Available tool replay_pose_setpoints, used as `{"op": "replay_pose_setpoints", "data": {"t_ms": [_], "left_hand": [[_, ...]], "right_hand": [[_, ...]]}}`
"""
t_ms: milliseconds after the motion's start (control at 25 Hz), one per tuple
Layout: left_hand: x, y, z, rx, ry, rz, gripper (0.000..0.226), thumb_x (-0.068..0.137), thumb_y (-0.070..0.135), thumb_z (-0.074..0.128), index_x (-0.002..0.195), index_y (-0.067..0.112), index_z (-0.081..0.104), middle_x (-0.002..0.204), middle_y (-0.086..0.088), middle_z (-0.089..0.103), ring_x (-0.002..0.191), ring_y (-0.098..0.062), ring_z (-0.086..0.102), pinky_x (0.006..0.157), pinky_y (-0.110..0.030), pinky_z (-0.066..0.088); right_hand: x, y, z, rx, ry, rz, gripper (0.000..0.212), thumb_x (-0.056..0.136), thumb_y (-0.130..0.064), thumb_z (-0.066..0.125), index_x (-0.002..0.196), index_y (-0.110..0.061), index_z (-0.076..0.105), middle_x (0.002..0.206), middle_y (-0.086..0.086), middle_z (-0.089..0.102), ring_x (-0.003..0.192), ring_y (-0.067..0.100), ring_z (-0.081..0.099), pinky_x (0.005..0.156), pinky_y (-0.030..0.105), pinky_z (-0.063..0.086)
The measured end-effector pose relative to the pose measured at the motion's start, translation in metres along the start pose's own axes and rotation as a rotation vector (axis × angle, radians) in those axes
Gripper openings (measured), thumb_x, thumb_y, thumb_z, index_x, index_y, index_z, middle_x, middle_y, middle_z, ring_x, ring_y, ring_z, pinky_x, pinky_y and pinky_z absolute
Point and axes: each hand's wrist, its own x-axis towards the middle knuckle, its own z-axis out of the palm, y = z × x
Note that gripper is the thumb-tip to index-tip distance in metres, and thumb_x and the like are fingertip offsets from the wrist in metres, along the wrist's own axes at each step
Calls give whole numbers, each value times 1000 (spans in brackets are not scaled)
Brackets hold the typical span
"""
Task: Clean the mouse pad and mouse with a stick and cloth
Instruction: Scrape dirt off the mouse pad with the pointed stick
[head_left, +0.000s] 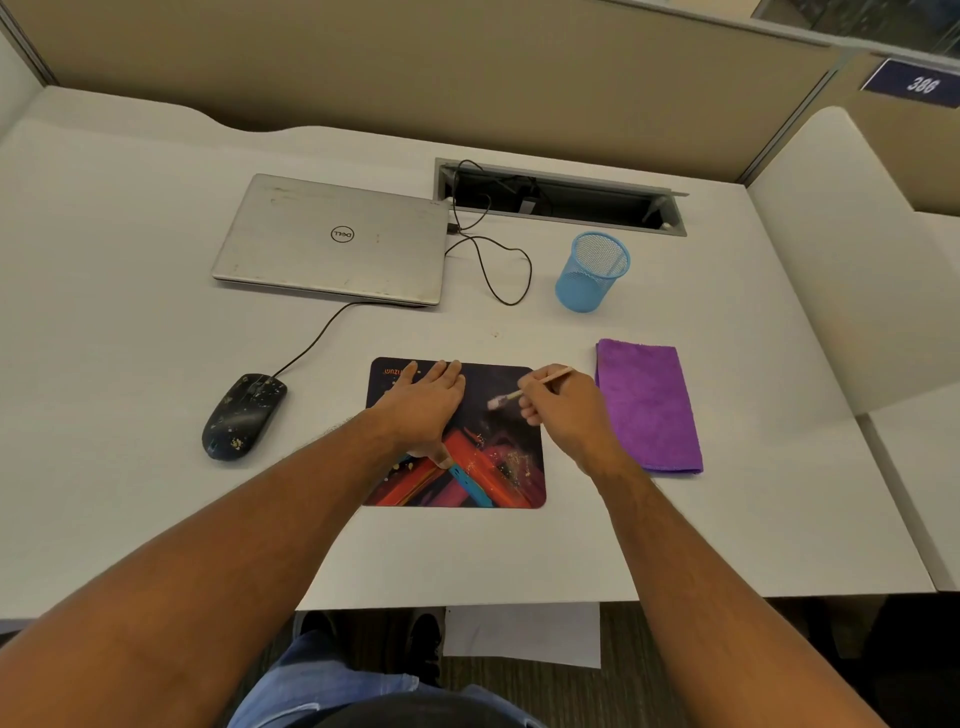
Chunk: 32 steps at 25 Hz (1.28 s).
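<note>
Head view: my left hand (423, 410) lies flat, fingers straight, pressing the pad (498, 467) on the desk (156, 322). My right hand (563, 410) pinches the stick (530, 388), tip over the pad. Mouse (243, 417) left of pad; cloth (649, 405) folded, right.

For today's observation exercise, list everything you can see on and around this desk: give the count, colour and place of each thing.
mouse pad: one, dark with red and blue streaks, desk centre.
mouse: one, black with specks, left of the pad, wired.
stick: one, pale with a white tip, over the pad.
cloth: one, purple, folded, right of the pad.
laptop: one, silver, closed, behind the pad.
pen cup: one, blue mesh, behind the cloth.
desk: one, white.
left hand: flat on the pad.
right hand: fingers pinching the stick.
</note>
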Motion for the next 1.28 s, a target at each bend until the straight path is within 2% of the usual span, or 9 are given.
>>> {"op": "replay_pose_setpoints", "data": {"t_ms": [120,240,400,480,720,920,1040,1160,1280], "left_hand": [[0,2,-2,15,-7,-6,128,71,56,82,159,14,-1,167,-7,-7,154,-24,-6,122,-54,-2],[-1,3,-2,15,-12,-17,128,71,56,82,159,14,-1,167,-7,-6,154,-25,-5,122,-54,-1],[0,0,0,2,0,-5,129,70,56,83,159,14,0,167,-7,-6,154,-24,-5,121,-54,-2],[-1,1,-1,14,3,-5,128,70,55,83,159,14,0,167,-7,-6,154,-24,-5,121,-53,-3],[-1,1,-1,4,5,-5,128,71,54,83,159,14,0,167,-7,-5,154,-25,-4,122,-54,-2],[-2,2,-3,20,-2,1,128,71,54,83,159,13,0,167,-8,-7,153,-25,-5,121,-53,-3],[-2,2,-2,23,0,-8,127,72,54,83,159,13,0,167,-7,-6,154,-25,-5,122,-54,-2],[-2,3,-3,27,3,-5,127,72,53,83,159,12,0,167,-8,-5,154,-25,-4,122,-54,-1],[-3,2,-3,20,6,-4,127,71,52,84,159,12,1,167,-8,-5,154,-25,-4,121,-53,-2]], "right_hand": [[-3,3,11,-54,-80,13,17,100,-34,60,94,-21,69,87,0,74,81,16,73,84,33,61],[-6,2,9,-347,-123,25,23,100,-36,58,90,-16,64,84,3,69,79,16,67,73,29,56],[-5,-14,8,-127,-2,-53,20,100,-34,57,96,-17,68,89,3,71,82,18,69,75,30,58],[-9,-17,17,-82,-32,-64,19,100,-35,58,99,-20,68,91,1,72,83,16,70,76,28,59],[-15,-1,7,-458,-120,-21,22,101,-32,55,90,-15,63,80,2,64,74,15,64,66,26,52],[-21,-9,13,-33,-95,-37,17,98,-33,61,96,-19,71,84,0,74,79,19,73,80,36,63],[-30,0,23,-324,-190,-27,23,100,-43,57,100,-21,65,92,-2,70,84,16,68,81,30,58],[-31,-8,13,-617,-203,-67,24,102,-41,54,96,-19,61,85,-1,64,81,15,66,75,27,54],[-30,-18,11,-411,-189,-103,22,101,-40,56,100,-20,66,89,0,68,83,16,67,78,29,57]]}}
